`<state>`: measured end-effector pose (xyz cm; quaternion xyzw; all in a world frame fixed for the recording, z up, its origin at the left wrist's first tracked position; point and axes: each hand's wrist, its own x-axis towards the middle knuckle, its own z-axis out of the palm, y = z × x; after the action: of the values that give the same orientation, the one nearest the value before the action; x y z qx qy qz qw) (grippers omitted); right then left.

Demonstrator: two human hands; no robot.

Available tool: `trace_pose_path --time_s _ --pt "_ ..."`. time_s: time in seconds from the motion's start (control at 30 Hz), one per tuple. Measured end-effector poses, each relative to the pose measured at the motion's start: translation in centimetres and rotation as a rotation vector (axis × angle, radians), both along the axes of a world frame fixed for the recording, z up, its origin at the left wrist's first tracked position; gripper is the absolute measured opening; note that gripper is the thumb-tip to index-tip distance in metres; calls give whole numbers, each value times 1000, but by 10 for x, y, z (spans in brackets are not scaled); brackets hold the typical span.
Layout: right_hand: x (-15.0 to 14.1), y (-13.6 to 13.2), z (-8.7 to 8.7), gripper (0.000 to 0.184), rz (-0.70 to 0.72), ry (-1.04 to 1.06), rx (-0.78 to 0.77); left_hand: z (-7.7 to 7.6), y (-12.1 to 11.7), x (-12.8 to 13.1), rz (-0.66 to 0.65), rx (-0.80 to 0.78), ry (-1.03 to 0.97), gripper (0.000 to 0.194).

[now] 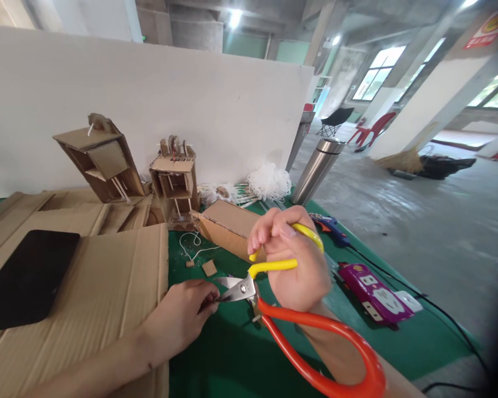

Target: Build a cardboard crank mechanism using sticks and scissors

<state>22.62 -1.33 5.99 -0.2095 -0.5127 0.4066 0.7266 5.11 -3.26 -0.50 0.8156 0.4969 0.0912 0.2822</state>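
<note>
My right hand [301,260] is wrapped round the yellow loop of a pair of scissors [244,288]. Their orange loop stretches out in front of my right forearm. The metal blades point left and stand slightly apart, with the tips at the fingertips of my left hand [186,309]. That hand is closed in a pinch beside the edge of the cardboard; whatever it grips is hidden by the fingers. Just beyond the blades, a small cardboard square [209,268] and a white string [195,251] lie on the green table [219,354].
Two cardboard structures [102,160] [174,188] stand at the back left, behind cardboard sheets [124,260] bearing a black tablet-like slab [31,279]. A cardboard box [228,226], steel flask [317,171], glue gun [332,229] and purple power strip [373,293] are farther right.
</note>
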Motion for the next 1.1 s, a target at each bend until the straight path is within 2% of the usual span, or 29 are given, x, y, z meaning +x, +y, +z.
trace_pose_path --time_s 0.17,0.63,0.77,0.93,1.1 --pt "-4 0 1 17 -45 -60 3 3 0 1 3 -16 28 14" --pt "-11 1 0 17 -6 -58 -5 6 -1 2 20 -8 39 14" --pt "-11 6 5 18 25 -79 -19 6 -2 2 46 -1 36 12" --pt "-9 1 19 18 14 -88 1 6 -3 -1 46 19 -93 14" --pt "-5 -8 29 18 27 -31 17 4 0 -4 81 -64 -287 17"
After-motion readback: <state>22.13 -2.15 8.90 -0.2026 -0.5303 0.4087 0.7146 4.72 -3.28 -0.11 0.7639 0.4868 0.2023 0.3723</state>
